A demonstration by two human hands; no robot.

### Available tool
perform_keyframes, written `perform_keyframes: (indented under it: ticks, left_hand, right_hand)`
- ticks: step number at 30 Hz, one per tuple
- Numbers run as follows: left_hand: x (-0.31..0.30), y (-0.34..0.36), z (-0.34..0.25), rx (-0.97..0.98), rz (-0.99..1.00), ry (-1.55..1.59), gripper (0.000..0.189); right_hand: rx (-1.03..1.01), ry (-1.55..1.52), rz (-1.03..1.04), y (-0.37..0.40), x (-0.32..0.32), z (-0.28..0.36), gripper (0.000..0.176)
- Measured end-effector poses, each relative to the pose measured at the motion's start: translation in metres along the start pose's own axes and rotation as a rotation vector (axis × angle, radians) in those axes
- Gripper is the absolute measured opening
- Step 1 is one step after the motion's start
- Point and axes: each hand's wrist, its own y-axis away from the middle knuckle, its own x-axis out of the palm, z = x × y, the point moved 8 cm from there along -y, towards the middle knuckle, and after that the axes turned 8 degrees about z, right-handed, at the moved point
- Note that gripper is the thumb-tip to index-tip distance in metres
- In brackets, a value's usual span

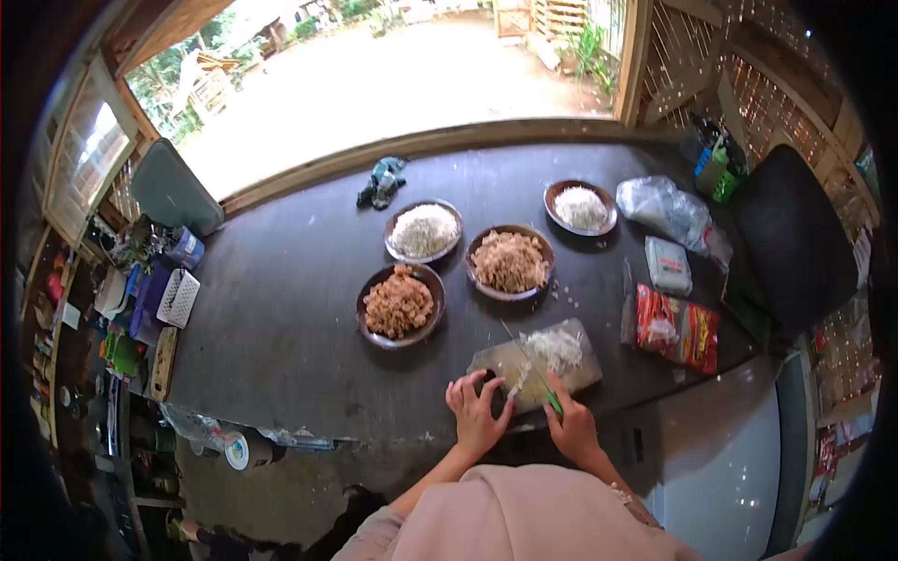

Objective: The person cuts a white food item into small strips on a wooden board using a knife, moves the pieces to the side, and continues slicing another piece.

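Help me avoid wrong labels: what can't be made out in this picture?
All in the head view:
Green knife handle: mostly hidden by the right hand.
What, if anything, the left hand holds: covered by its fingers and too small.
Red packaging: print too small and blurred to read.
Yard: details washed out by glare.
Pale pink clothing: cut off by the bottom edge.

Cutting board (486, 362) at table's (271, 309) near edge, in front of me; chopped pile (559, 349) on its right half. My left hand (479, 416) at board's left, right hand (572, 428) on knife (555, 403). 4 bowls beyond: near bowl (402, 342) left, middle bowl (505, 295) right of it, back bowl (421, 259) behind near one, right bowl (582, 231) farthest right. Packet (692, 338) right of board, plastic bag (659, 201) behind.
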Motion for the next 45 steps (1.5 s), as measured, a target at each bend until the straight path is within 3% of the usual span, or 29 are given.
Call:
perform_keyframes:
  ticks: [6,8,9,11,15,21,28,34,36,45]
  left_hand:
    - [-0.003,-0.001,0.0,0.037,0.008,0.043,0.044]
    - [-0.003,0.0,0.0,0.047,0.019,0.05,0.044]
    - [-0.004,-0.001,-0.001,0.052,0.009,0.051,0.044]
    - [-0.003,-0.001,-0.001,0.049,0.014,0.052,0.044]
    - [-0.004,0.003,0.0,0.029,-0.005,0.052,0.044]
    - [-0.003,0.001,0.001,0.003,-0.067,0.017,0.039]
    - [-0.005,-0.002,-0.012,0.009,-0.106,-0.082,0.034]
    - [0.001,0.001,-0.012,-0.063,-0.179,-0.042,0.023]
    - [0.004,0.002,-0.009,-0.068,-0.201,-0.031,0.022]
    - [-0.001,0.006,-0.008,-0.054,-0.283,0.015,0.015]
  right_hand:
    - [0.116,-0.056,-0.011,0.014,0.01,0.001,0.062]
    - [0.141,-0.089,-0.108,0.024,0.003,-0.002,0.04]
    - [0.155,-0.088,-0.105,0.028,0.003,-0.006,0.04]
    - [0.215,-0.066,-0.055,0.033,0.007,-0.013,0.022]
    - [0.214,-0.068,-0.003,0.035,0.006,-0.019,0.018]
    - [0.019,-0.043,-0.045,0.024,-0.008,-0.018,0.018]
    - [0.107,-0.193,0.114,0.028,-0.007,-0.053,0.02]
    - [0.062,-0.288,0.146,0.023,-0.017,-0.041,0.049]
    - [-0.092,-0.194,0.254,0.023,-0.006,-0.033,0.063]
    - [-0.047,-0.115,0.365,0.023,0.011,-0.021,0.061]
